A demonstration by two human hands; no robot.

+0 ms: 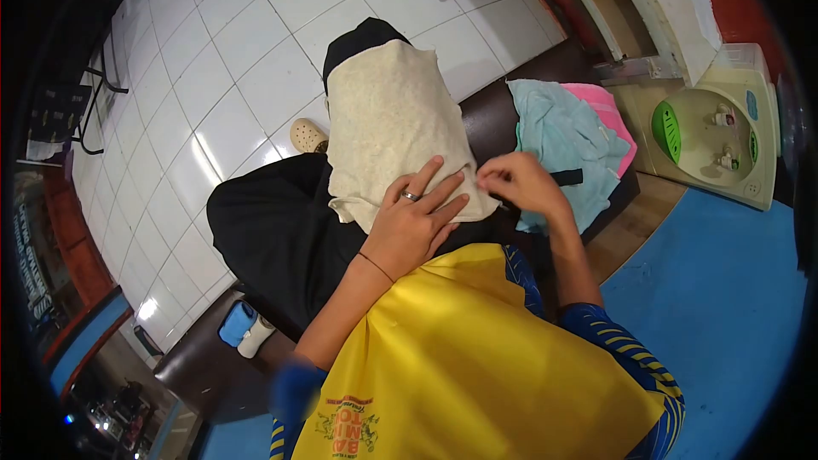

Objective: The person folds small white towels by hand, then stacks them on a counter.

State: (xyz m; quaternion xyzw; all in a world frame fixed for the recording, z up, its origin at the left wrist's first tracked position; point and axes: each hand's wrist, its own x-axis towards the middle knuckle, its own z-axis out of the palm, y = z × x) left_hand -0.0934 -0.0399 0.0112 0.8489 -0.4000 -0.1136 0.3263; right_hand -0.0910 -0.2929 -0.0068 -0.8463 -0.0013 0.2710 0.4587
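A cream cloth (388,106) lies spread over my black-trousered thigh, its near edge slightly wrinkled. My left hand (417,217), with a ring on one finger, rests flat on the near part of this cloth with fingers spread. At the cloth's right edge, my right hand (524,183) is closed with thumb and fingertips pinched together on the fabric; the exact grip is partly hidden by the fingers. Just right of that hand is a light-blue cloth (567,132), with a short black strip (568,177) across it.
A pink cloth (609,115) lies under the light-blue one on the dark brown seat (486,123). Farther right stands a water dispenser (763,132). A blue item and a whitish item (256,338) sit on the seat at lower left. A yellow garment (477,349) covers my lap's near side.
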